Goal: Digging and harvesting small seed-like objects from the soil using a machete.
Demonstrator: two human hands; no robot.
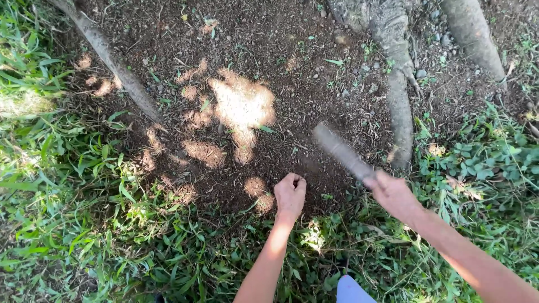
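My right hand (393,193) grips the handle of a long grey blade (339,150), blurred by motion, that points up and left over bare dark soil (264,56). My left hand (290,193) is closed in a fist at the edge of the soil, just above a fringe of grass (224,252); whether it holds any stems I cannot tell. The two hands are about a hand's width apart, the blade passing to the right of my left fist.
Thick tree roots run across the ground: one diagonal at upper left (115,64), one down the centre right (400,106), one at far right (474,33). Grass (62,185) covers the left and bottom, broad-leaved weeds (483,163) the right. Small stones (421,73) lie near the roots.
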